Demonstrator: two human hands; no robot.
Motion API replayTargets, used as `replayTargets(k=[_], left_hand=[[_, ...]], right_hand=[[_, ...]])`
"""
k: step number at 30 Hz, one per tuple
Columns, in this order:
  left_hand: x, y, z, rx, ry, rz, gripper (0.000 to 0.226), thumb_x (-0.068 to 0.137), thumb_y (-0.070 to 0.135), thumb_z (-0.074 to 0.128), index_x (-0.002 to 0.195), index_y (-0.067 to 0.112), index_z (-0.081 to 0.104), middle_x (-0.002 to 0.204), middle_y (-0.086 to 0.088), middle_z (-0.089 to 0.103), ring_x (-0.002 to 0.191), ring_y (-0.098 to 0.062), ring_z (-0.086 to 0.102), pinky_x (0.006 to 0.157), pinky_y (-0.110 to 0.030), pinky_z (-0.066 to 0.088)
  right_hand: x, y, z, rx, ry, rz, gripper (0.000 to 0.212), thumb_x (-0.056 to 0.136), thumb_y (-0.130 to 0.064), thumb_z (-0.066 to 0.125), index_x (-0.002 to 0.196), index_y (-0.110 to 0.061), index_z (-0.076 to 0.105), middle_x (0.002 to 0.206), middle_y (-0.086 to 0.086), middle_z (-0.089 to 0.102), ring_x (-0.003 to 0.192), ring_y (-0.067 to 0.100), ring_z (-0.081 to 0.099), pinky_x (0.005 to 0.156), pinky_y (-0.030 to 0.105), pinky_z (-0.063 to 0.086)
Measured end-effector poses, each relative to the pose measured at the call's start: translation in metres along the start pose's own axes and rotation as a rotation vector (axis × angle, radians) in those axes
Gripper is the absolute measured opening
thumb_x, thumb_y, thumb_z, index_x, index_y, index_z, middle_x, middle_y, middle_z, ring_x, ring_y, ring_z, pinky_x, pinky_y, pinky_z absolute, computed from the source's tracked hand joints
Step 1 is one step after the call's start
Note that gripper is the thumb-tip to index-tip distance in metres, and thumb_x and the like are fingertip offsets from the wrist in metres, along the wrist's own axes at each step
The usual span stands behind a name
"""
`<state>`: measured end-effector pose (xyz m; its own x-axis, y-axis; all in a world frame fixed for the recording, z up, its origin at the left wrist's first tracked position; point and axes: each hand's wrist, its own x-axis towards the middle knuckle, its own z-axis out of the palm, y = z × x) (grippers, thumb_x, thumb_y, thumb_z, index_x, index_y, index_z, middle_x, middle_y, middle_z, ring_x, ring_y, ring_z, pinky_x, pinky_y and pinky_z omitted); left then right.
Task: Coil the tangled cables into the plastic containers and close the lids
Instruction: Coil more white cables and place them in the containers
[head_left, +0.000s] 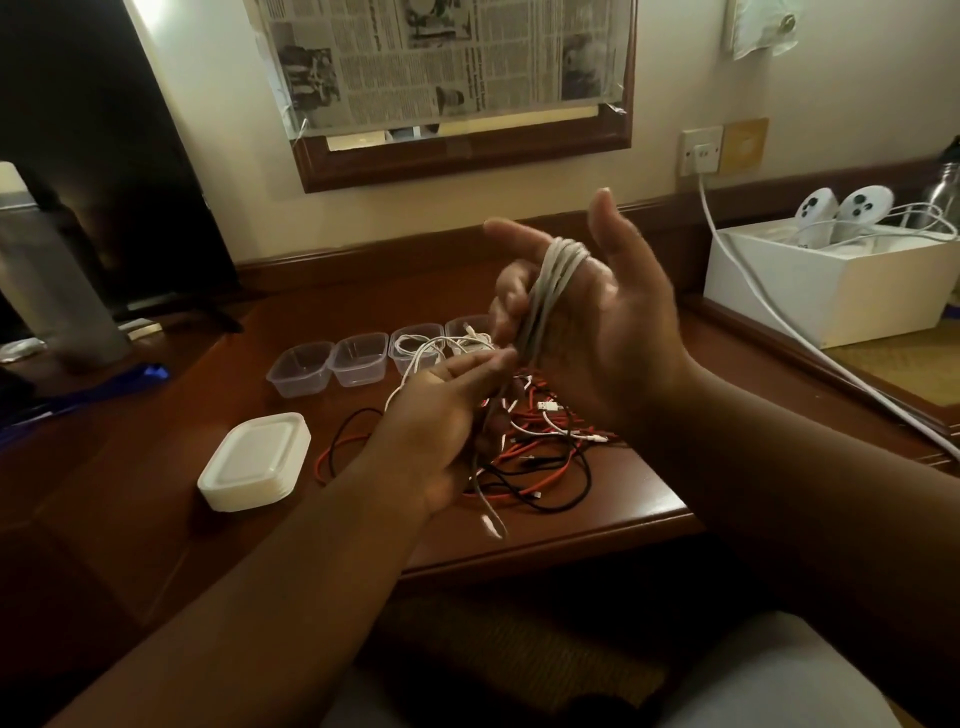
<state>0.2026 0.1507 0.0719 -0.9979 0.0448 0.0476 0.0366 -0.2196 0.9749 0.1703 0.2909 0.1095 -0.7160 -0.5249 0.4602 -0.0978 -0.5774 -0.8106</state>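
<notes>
Desk (156, 467) beneath: right hand (597, 322) spread, grey cable (553, 280) looped round; left hand (441, 415) pinches it (fingertips hidden).

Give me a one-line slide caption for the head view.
Right hand wrapped in loops of grey cable, left hand feeding its tail, above tangled cables and open containers.

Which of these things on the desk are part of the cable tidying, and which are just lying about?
Part of the job:
grey cable
tangled cables
plastic containers
stack of lids

Lying about:
white box
wall socket
newspaper
</notes>
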Motion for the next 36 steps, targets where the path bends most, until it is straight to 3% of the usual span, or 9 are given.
replayTargets(k=[6,8,11,16,20,23,26,32,36], left_hand=[[-0.007,-0.002,-0.010,0.689,-0.023,0.241,0.020,0.095,0.011,0.064,0.102,0.029,0.071,0.069,0.008,0.069,0.050,-0.006,0.051,0.050,-0.020,0.042],[-0.007,0.001,-0.017,1.045,0.022,0.486,0.017,0.093,0.013,0.066,0.098,0.029,0.071,0.077,0.011,0.071,0.059,0.000,0.059,0.057,-0.016,0.047],[-0.007,0.009,-0.027,1.293,0.140,0.856,0.014,0.087,0.021,0.068,0.099,0.015,0.072,0.085,0.003,0.071,0.070,-0.006,0.063,0.061,-0.024,0.053],[-0.004,0.024,-0.035,1.188,0.070,0.814,0.045,0.075,0.031,0.083,0.113,0.022,0.059,0.078,0.007,0.064,0.067,-0.007,0.066,0.059,-0.023,0.056],[-0.001,0.027,-0.039,0.972,-0.162,0.616,0.055,0.072,0.044,0.079,0.121,0.027,0.063,0.087,-0.007,0.071,0.078,-0.021,0.071,0.067,-0.043,0.059],[0.005,0.023,-0.040,0.920,-0.205,0.628,0.043,0.076,0.046,0.078,0.110,0.022,0.069,0.089,-0.007,0.072,0.080,-0.026,0.072,0.067,-0.048,0.057],[0.012,0.017,-0.038,0.904,-0.222,0.711,0.029,0.080,0.037,0.079,0.104,0.025,0.067,0.093,0.004,0.070,0.088,-0.014,0.071,0.073,-0.029,0.057],[0.037,-0.003,-0.039,0.874,-0.035,0.750,0.035,0.084,0.044,0.070,0.073,0.012,0.061,0.069,-0.001,0.056,0.062,-0.018,0.056,0.055,-0.040,0.048],[0.053,-0.008,-0.039,0.670,0.003,0.585,0.035,0.083,0.049,0.067,0.072,0.016,0.059,0.068,-0.014,0.058,0.063,-0.035,0.059,0.053,-0.047,0.049]], right_hand=[[-0.001,0.015,-0.002,-0.988,0.244,-0.162,0.029,0.102,-0.044,0.040,0.098,-0.024,0.060,0.108,-0.001,0.069,0.096,-0.008,0.058,0.091,0.025,0.049],[-0.003,0.019,0.001,-1.239,0.197,-0.059,0.041,0.101,-0.049,0.041,0.071,-0.027,0.059,0.075,-0.013,0.063,0.068,-0.014,0.053,0.069,0.013,0.043],[-0.002,0.024,0.002,-1.377,0.164,0.043,0.060,0.099,-0.056,0.036,0.052,-0.019,0.043,0.046,-0.007,0.040,0.039,0.004,0.037,0.049,0.021,0.034],[0.002,0.010,0.008,-1.072,-0.026,0.402,0.074,0.098,-0.064,0.020,0.081,-0.006,0.063,0.063,0.007,0.052,0.055,0.017,0.048,0.057,0.033,0.042],[-0.004,0.004,0.004,-0.873,-0.202,0.500,0.065,0.099,-0.061,0.020,0.112,-0.010,0.058,0.063,0.011,0.057,0.053,0.023,0.052,0.051,0.028,0.044],[-0.002,0.008,-0.001,-0.808,-0.236,0.527,0.088,0.092,-0.067,0.021,0.101,0.012,0.058,0.056,0.011,0.055,0.049,0.027,0.055,0.048,0.027,0.045],[0.001,0.014,-0.005,-0.836,-0.188,0.502,0.097,0.085,-0.072,0.024,0.114,0.015,0.056,0.054,0.011,0.054,0.050,0.029,0.056,0.046,0.026,0.046],[0.022,0.019,-0.017,-0.895,0.087,0.325,0.067,0.097,-0.060,0.034,0.068,-0.006,0.060,0.051,0.004,0.056,0.049,0.023,0.053,0.050,0.027,0.045],[0.036,0.032,-0.034,-0.855,0.168,0.152,0.048,0.103,-0.043,0.040,0.072,-0.012,0.060,0.057,0.002,0.058,0.050,0.013,0.054,0.052,0.027,0.046]])
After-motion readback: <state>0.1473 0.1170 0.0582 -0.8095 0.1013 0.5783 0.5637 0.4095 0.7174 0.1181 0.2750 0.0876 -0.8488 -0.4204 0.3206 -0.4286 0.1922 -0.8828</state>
